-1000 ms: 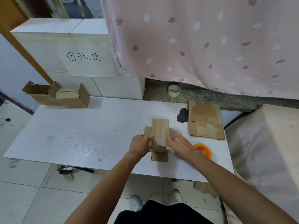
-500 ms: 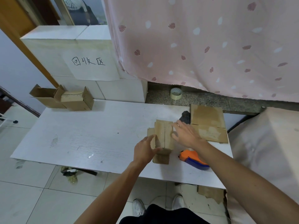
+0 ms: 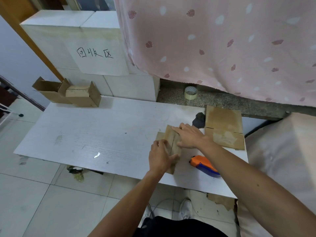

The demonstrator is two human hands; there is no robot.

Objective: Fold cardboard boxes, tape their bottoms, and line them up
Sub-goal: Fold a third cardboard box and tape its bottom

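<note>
Box (image 3: 170,136) | left hand (image 3: 159,155) grips near end | right hand (image 3: 189,136) pressed flat on top

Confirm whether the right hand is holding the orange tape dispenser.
No, the tape dispenser lies on the table while the right hand presses flat on the cardboard box.

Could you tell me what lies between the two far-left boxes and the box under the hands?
In the head view, only bare, scuffed table separates the far-left boxes from the held box.

Handwritten black characters "回收区" on a white paper sheet (image 3: 100,60), stuck to stacked white blocks (image 3: 68,31)
</note>
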